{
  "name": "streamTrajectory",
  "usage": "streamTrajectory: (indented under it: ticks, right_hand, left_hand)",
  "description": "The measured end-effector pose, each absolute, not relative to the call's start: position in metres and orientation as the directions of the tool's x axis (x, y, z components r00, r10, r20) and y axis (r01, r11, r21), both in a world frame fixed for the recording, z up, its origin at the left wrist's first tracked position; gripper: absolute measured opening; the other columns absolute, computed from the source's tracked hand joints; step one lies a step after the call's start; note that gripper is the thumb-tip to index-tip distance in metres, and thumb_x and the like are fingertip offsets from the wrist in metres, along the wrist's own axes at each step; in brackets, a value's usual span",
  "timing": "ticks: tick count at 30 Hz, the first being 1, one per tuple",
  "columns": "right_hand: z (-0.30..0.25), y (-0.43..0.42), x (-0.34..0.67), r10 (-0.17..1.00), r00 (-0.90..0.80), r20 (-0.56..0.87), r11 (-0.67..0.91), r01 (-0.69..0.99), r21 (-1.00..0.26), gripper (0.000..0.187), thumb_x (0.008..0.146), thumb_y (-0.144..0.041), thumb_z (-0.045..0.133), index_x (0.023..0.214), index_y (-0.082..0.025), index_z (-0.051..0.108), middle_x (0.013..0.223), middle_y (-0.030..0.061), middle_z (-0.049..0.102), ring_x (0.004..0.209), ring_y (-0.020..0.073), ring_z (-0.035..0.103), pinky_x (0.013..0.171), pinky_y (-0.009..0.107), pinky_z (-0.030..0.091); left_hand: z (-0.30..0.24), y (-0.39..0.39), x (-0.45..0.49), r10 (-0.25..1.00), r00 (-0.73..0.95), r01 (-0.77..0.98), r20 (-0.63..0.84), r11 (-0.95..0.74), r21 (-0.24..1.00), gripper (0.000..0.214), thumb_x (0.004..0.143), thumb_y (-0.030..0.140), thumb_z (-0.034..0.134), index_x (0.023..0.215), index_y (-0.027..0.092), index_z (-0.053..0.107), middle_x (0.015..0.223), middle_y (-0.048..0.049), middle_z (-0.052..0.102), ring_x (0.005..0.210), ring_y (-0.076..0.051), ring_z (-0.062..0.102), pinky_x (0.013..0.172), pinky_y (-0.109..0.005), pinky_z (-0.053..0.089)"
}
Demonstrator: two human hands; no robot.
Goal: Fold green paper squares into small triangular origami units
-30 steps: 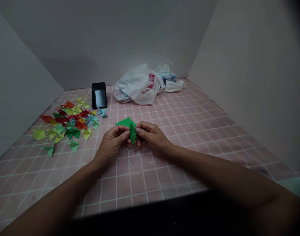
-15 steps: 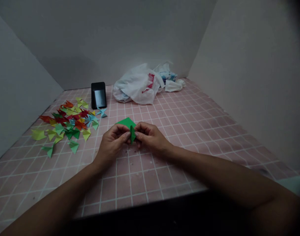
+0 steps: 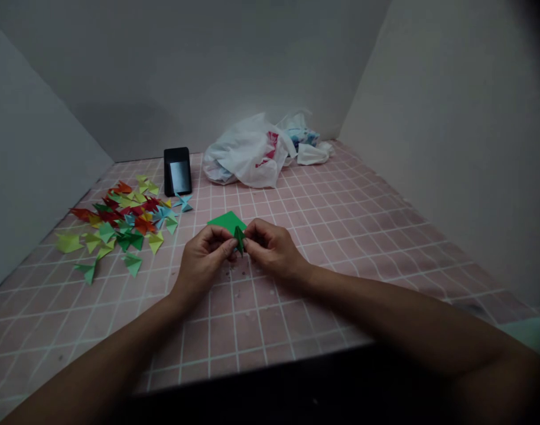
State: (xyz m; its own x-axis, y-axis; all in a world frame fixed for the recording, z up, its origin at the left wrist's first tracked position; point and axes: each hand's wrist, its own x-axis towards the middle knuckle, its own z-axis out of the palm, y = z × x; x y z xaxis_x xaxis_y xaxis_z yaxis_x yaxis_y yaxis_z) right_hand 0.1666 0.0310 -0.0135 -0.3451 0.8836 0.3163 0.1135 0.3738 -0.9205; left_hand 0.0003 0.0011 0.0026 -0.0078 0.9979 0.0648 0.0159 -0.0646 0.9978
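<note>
Between table centre and near edge, both hands (image 3: pixel 238 251) pinch a folded green paper (image 3: pixel 239 238), bare tiles around.

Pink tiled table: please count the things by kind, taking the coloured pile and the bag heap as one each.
Pile of folded paper pieces: 1
Heap of white plastic bags: 1
Black upright slab: 1
Green flat paper: 1
Green folded piece, pinched by left hand and right hand: 1
Total: 5
</note>
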Motion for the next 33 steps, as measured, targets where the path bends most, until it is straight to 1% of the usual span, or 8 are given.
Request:
streamTrajectory:
  ticks: [4, 9, 14, 17, 21, 27, 31, 33]
  right_hand:
    - [-0.015, 0.031, 0.166, 0.903, -0.321, 0.286, 0.331, 0.095, -0.939, 0.015, 0.086, -0.024, 0.06, 0.075, -0.021, 0.051, 0.07, -0.0025, 0.054, 0.065, 0.0119, 0.048, 0.058, 0.026, 0.037]
    - [-0.015, 0.031, 0.166, 0.915, -0.31, 0.258, 0.299, 0.092, -0.95, 0.015, 0.087, -0.026, 0.061, 0.076, -0.021, 0.051, 0.069, -0.0025, 0.053, 0.064, 0.0119, 0.047, 0.057, 0.026, 0.037]
    - [-0.014, 0.029, 0.166, 0.898, -0.32, 0.302, 0.356, 0.124, -0.926, 0.014, 0.087, -0.025, 0.06, 0.076, -0.021, 0.051, 0.07, -0.0027, 0.054, 0.065, 0.0118, 0.049, 0.061, 0.027, 0.038]
    - [-0.013, 0.029, 0.167, 0.878, -0.34, 0.338, 0.398, 0.123, -0.909, 0.014, 0.087, -0.023, 0.059, 0.077, -0.021, 0.051, 0.072, -0.0026, 0.055, 0.066, 0.0118, 0.049, 0.064, 0.028, 0.039]
    - [-0.013, 0.029, 0.167, 0.873, -0.37, 0.319, 0.366, 0.064, -0.928, 0.011, 0.089, -0.024, 0.059, 0.08, -0.02, 0.053, 0.073, -0.0021, 0.055, 0.068, 0.0123, 0.051, 0.063, 0.027, 0.04]
    - [-0.011, 0.029, 0.168, 0.858, -0.393, 0.331, 0.373, 0.033, -0.927, 0.009, 0.089, -0.025, 0.061, 0.082, -0.02, 0.057, 0.077, -0.0004, 0.059, 0.07, 0.013, 0.054, 0.062, 0.026, 0.042]
    - [-0.006, 0.028, 0.17, 0.858, -0.402, 0.32, 0.346, -0.008, -0.938, 0.016, 0.096, -0.029, 0.054, 0.084, -0.02, 0.06, 0.071, -0.0016, 0.056, 0.063, 0.012, 0.052, 0.06, 0.027, 0.042]
    - [-0.004, 0.028, 0.171, 0.858, -0.394, 0.328, 0.352, -0.012, -0.936, 0.015, 0.096, -0.028, 0.054, 0.084, -0.02, 0.06, 0.071, -0.0016, 0.057, 0.062, 0.0118, 0.052, 0.061, 0.027, 0.042]
  left_hand:
    - [0.004, 0.0, 0.002, 0.997, -0.012, 0.011, 0.079, -0.079, 0.997, 0.016, 0.076, 0.024, 0.076, 0.081, 0.018, 0.062, 0.068, 0.0029, 0.063, 0.058, -0.01, 0.062, 0.055, -0.022, 0.052]
    - [0.004, 0.0, 0.002, 0.998, 0.009, -0.07, 0.065, -0.064, 0.996, 0.02, 0.077, 0.026, 0.077, 0.087, 0.018, 0.063, 0.075, 0.0023, 0.064, 0.059, -0.01, 0.063, 0.059, -0.023, 0.054]
    - [0.004, 0.0, 0.003, 0.996, 0.093, -0.09, 0.004, 0.005, 0.996, 0.027, 0.073, 0.029, 0.081, 0.091, 0.018, 0.063, 0.076, 0.0021, 0.065, 0.062, -0.011, 0.063, 0.059, -0.023, 0.052]
    - [0.005, -0.001, 0.003, 0.994, 0.109, -0.038, -0.012, 0.016, 0.999, 0.023, 0.075, 0.03, 0.078, 0.087, 0.018, 0.063, 0.073, 0.0019, 0.065, 0.062, -0.011, 0.062, 0.059, -0.022, 0.051]
    - [0.005, -0.001, 0.0, 0.998, 0.063, 0.05, 0.02, -0.023, 0.998, 0.016, 0.078, 0.029, 0.074, 0.082, 0.017, 0.064, 0.071, 0.0015, 0.065, 0.063, -0.012, 0.064, 0.062, -0.023, 0.051]
    - [0.004, 0.001, -0.003, 0.995, 0.044, 0.092, 0.091, -0.095, 0.991, 0.013, 0.08, 0.027, 0.072, 0.081, 0.017, 0.065, 0.071, 0.0009, 0.066, 0.062, -0.013, 0.066, 0.06, -0.024, 0.053]
    - [0.003, -0.001, -0.003, 0.993, 0.01, 0.088, 0.121, -0.122, 0.989, 0.011, 0.081, 0.024, 0.073, 0.087, 0.018, 0.066, 0.076, 0.0, 0.07, 0.068, -0.014, 0.069, 0.067, -0.026, 0.057]
    - [0.002, -0.001, -0.003, 0.99, 0.006, 0.075, 0.139, -0.139, 0.987, 0.012, 0.081, 0.024, 0.074, 0.09, 0.019, 0.067, 0.08, -0.0004, 0.071, 0.072, -0.015, 0.07, 0.072, -0.027, 0.058]
